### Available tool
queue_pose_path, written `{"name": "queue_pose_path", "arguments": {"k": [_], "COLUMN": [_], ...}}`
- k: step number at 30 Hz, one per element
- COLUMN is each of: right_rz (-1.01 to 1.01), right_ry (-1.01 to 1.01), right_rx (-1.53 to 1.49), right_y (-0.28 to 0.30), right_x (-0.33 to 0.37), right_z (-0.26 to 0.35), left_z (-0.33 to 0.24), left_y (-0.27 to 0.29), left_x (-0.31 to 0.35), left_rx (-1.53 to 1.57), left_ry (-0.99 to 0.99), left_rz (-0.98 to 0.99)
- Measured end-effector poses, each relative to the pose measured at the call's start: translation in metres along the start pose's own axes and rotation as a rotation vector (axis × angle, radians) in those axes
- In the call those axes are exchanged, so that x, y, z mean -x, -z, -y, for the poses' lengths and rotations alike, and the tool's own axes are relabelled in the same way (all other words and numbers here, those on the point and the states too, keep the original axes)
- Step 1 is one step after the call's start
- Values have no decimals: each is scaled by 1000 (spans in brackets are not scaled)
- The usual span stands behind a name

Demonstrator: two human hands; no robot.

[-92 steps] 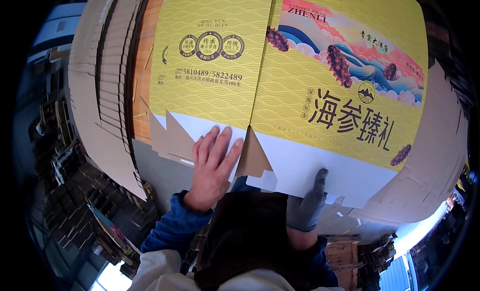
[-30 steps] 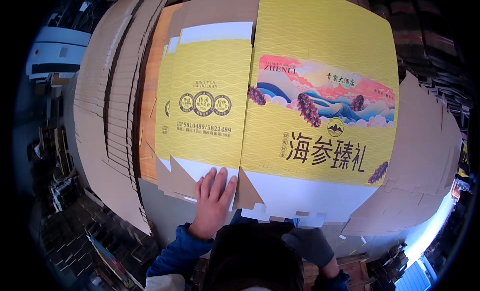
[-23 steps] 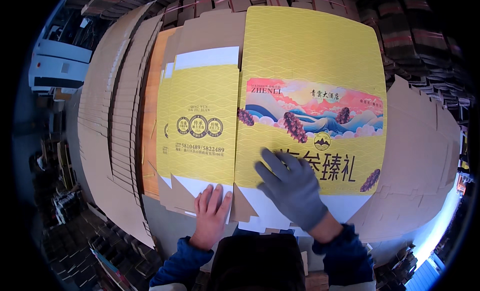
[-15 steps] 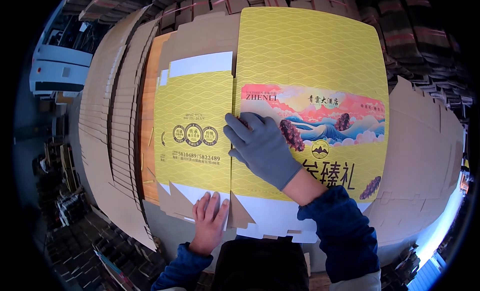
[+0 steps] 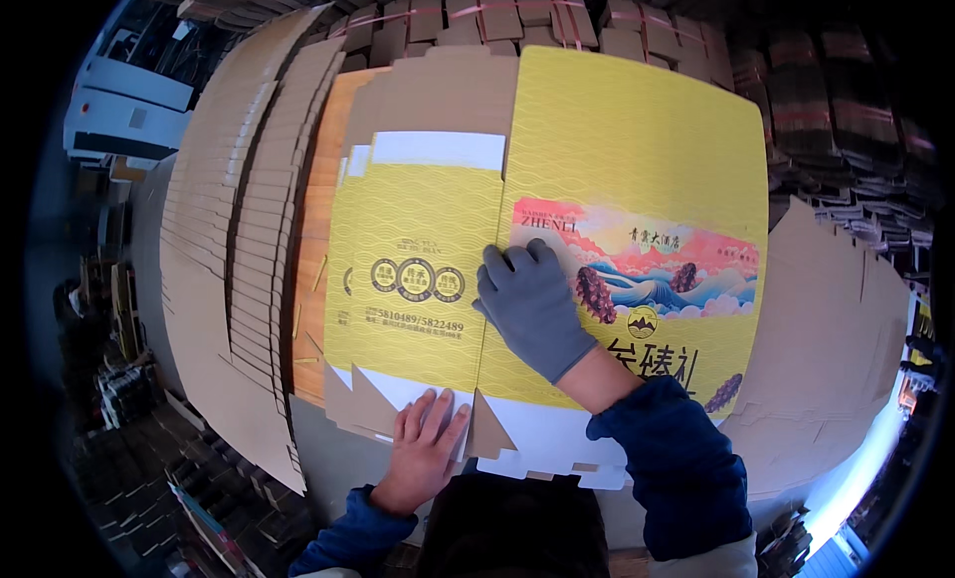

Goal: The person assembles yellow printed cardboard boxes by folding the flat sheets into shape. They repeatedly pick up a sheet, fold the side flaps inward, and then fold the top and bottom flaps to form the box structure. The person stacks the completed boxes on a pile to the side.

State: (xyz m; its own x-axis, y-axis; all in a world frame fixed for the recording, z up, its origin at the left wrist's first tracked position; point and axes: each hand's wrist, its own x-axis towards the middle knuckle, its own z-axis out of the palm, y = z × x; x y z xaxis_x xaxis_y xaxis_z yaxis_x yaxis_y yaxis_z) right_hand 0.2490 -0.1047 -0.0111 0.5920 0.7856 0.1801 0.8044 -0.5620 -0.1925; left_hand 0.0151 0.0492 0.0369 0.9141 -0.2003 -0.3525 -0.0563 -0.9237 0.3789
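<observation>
A large yellow printed cardboard blank [image 5: 637, 130] lies flat, with a fold line between its narrow left panel and its wide right panel. The wide panel carries a pink and blue wave picture [image 5: 647, 280]. On the fold line rests my right hand [image 5: 535, 304] in a grey glove, fingers curled down and closed; whatever is under the fingertips is hidden. My bare left hand [image 5: 426, 449] lies with fingers stretched over the white lower flap [image 5: 388, 384] of the narrow panel, pressing it flat.
Left of the blank, overlapping brown cardboard sheets [image 5: 214, 250] lean in a row beside an orange wooden board [image 5: 323, 200]. More brown cardboard [image 5: 816, 329] spreads to the right. Bundled cardboard stacks [image 5: 487, 21] stand at the back. A white machine [image 5: 124, 105] is at far left.
The whole view has shifted, so the blank appears lower and a little to the right. My right hand's fingers have drawn closer together on the fold line. My left hand stays on the flap.
</observation>
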Motion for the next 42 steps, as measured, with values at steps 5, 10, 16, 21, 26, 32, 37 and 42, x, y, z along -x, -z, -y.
{"name": "queue_pose_path", "arguments": {"k": [5,10,16,21,26,32,37,42], "right_rz": [147,-303,-167,-179,-245,-197,-100,-59], "right_ry": [-136,-203,-253,-224,-219,-194,-256,-268], "right_rx": [54,-322,-172,-112,-8,-43,-267,-296], "right_y": [11,-42,-46,-49,-52,-46,-33,-42], "right_x": [-21,-35,-74,-124,-170,-133,-45,-31], "right_z": [20,91,41,-12,-78,-15,89,104], "left_z": [58,96,93,98,96,102,99,105], "left_y": [50,18,14,10,12,13,9,-4], "left_x": [-60,-106,-103,-95,-104,-106,-101,-100], "left_rx": [21,-11,41,81,106,87,66,60], "left_ry": [-32,-32,-13,0,-16,-16,7,-7], "left_rz": [-191,-431,-420,-395,-380,-441,-359,-445]}}
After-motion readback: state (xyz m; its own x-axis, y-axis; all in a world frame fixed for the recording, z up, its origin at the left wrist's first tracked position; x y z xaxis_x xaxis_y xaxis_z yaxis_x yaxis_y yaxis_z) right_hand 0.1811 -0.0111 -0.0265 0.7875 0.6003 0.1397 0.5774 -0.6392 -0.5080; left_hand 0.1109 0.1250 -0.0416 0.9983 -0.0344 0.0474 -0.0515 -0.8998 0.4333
